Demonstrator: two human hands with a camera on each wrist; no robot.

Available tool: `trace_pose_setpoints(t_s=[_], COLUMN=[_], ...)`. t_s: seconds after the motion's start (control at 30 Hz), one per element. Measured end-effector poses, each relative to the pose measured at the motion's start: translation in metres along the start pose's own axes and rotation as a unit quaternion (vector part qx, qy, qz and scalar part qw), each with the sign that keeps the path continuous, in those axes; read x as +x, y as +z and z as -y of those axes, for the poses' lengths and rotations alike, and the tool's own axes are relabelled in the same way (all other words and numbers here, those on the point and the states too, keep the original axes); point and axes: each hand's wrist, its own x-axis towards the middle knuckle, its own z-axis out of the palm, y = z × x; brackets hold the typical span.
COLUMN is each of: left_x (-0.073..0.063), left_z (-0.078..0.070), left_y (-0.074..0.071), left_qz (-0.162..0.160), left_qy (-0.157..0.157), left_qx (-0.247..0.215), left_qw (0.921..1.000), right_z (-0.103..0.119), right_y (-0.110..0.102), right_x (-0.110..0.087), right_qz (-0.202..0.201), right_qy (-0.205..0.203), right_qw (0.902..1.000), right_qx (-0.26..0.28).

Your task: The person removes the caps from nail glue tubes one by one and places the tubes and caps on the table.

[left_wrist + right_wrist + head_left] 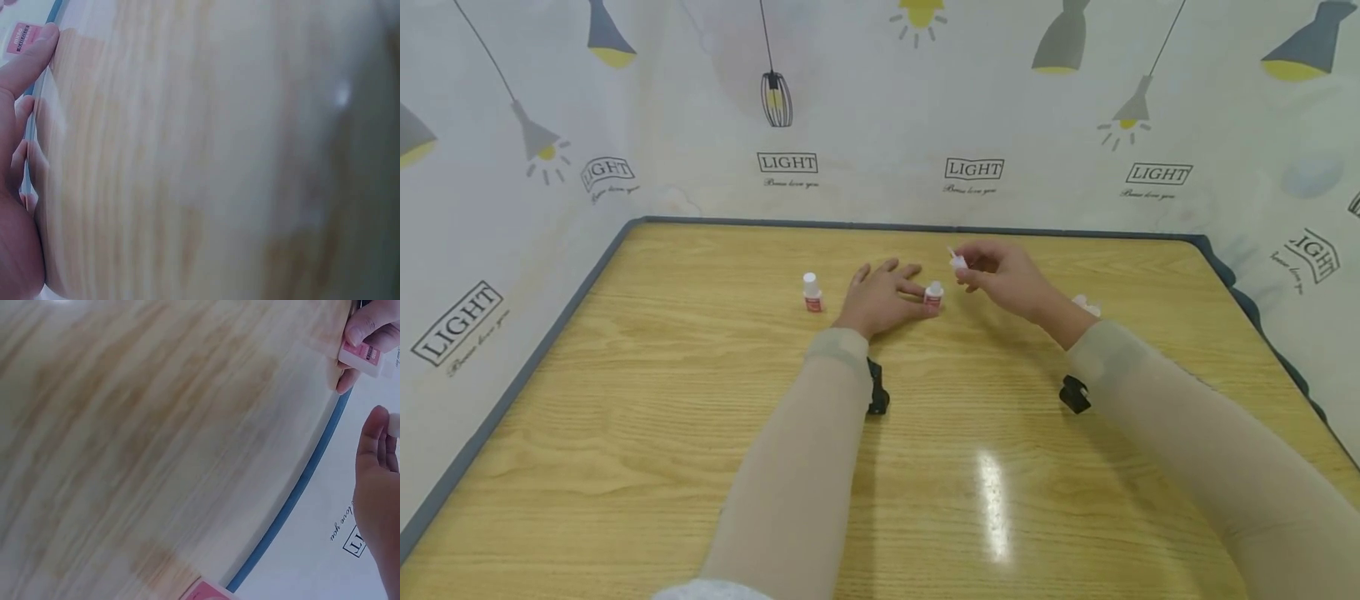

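A small white bottle with a red label (933, 298) stands upright on the table, and my left hand (883, 300) holds it between thumb and index finger. The other left fingers are spread out. This bottle (362, 357) has a shorter white top than its neighbour. To its right, raised a little above the table, my right hand (1003, 275) pinches a small white cap (958, 262) with a thin stem pointing up. A second small bottle (813, 294), with a tall white cap, stands left of my left hand. In the left wrist view my thumb (28, 65) lies against the label.
Small white pieces (1086, 306) lie behind my right wrist, partly hidden by it. The wooden table (647, 400) has a dark edge strip (775, 222) along the wall. Black wrist devices (877, 387) hang under both forearms. A red-labelled item (206, 591) shows at the right wrist view's bottom edge.
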Motion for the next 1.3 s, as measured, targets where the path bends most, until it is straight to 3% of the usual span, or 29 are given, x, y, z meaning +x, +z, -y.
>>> trace_pose_setpoints(t_s=[0.27,0.53,1.07,1.3], left_x=[0.0,0.001,-0.002,-0.003], left_z=[0.0,0.001,-0.002,-0.003], left_y=[0.0,0.001,-0.001,-0.002], left_qz=[-0.002,-0.001,0.001,0.002], left_qy=[0.001,0.004,-0.006,-0.004], left_qx=[-0.007,-0.014,-0.015,-0.01], left_qw=[1.0,0.9999,0.9999,0.9999], right_z=[-0.006,-0.009,-0.011,-0.014], right_y=[0.008,0.01,0.014,0.013], right_x=[0.004,0.003,0.002,0.003], right_qz=[-0.003,0.026,0.078,0.081], right_qy=[0.027,0.081,0.09,0.09], right_qw=[0.9978,0.993,0.9855,0.9847], right_qx=[-0.061,-0.082,-0.121,-0.126])
